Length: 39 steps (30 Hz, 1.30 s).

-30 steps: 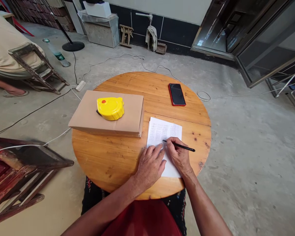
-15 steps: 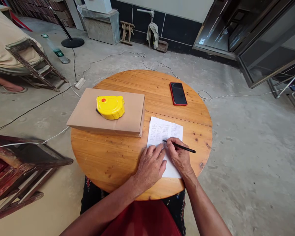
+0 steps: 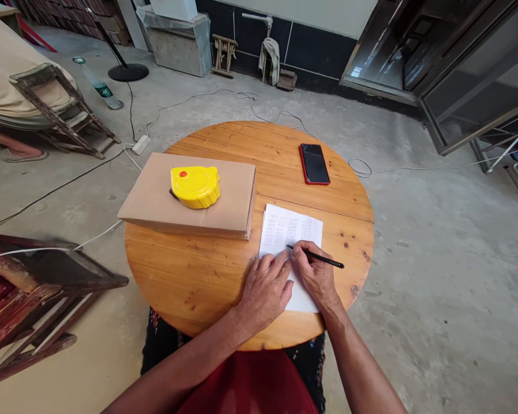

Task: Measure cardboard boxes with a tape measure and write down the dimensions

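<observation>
A black pen is pinched in my right hand, its tip down on a white sheet of paper. Several rows of small handwriting cover the upper part of the sheet, too fine to read. My left hand lies flat over the paper's lower left part, fingers stretched out, holding nothing. Left of the paper, a closed cardboard box carries a yellow tape measure with a red button. The paper's lower middle is partly hidden under both hands.
The round wooden table also bears a red-cased phone behind the paper. Wooden chairs stand at left, one with a seated person. Cables, a power strip and a plastic bottle lie or stand on the floor.
Both hands keep nearly the same places, with the pen tip still on the paper. The whole view has shifted very slightly.
</observation>
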{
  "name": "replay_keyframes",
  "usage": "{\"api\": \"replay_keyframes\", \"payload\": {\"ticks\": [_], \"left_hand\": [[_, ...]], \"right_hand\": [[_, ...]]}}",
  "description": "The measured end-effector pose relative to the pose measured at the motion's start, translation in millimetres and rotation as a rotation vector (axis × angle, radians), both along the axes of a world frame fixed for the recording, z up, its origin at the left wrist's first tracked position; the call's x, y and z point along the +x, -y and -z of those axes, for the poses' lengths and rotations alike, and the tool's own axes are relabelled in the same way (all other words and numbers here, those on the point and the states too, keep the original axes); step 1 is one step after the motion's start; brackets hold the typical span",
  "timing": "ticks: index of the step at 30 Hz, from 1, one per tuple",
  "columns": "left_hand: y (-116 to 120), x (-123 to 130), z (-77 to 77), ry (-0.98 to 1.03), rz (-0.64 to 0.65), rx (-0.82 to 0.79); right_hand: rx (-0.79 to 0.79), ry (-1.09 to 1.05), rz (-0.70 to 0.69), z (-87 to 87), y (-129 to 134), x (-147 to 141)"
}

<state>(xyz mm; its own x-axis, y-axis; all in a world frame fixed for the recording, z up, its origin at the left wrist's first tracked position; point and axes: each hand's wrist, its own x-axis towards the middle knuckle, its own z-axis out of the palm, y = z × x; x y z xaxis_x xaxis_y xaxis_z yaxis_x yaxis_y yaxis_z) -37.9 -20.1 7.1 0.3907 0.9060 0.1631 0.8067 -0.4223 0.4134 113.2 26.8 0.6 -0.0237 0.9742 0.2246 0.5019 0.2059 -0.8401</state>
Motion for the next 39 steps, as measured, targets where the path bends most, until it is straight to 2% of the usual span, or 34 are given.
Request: {"api": "replay_keyframes", "payload": {"ticks": [10,25,32,39], "left_hand": [[0.9,0.6,-1.1,0.008,0.000,-0.007],[0.6,0.5,0.9,0.012,-0.003,-0.001],[0.0,0.5,1.3,0.012,-0.002,-0.007],[0.5,0.9,0.6,0.012,-0.003,-0.011]], "right_hand": [[0.001,0.029,0.000,-3.8,-0.5,-1.4],[-0.032,-0.007,-0.017,2.8,0.6,0.5],[-0.044,-0.082,0.045,4.5,1.6,2.1],[-0.043,-0.061,0.043,3.9,1.4,1.5]]}}
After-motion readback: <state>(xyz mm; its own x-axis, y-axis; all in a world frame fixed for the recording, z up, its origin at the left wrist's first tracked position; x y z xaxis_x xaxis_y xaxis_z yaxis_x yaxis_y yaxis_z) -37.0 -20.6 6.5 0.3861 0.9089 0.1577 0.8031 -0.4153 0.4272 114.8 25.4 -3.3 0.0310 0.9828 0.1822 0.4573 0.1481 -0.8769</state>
